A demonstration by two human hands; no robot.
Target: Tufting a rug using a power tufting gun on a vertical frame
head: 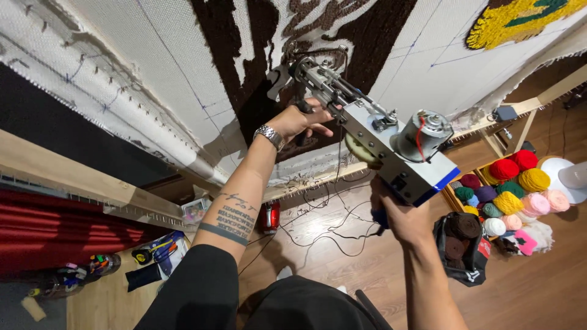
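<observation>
A wooden plank floor is stretching across the near right, warm brown and catching soft indoor light. Black cables are trailing over it toward a red lamp-like object. At the right, balls of yarn in red, yellow, pink, green and purple are piling in a wooden crate, with a black bag of brown yarn sitting just beside it. A white round object is standing at the far right. On the left, a red curtain is hanging below a pale wooden beam, and small bottles and tools are lying scattered on the floor near it.
</observation>
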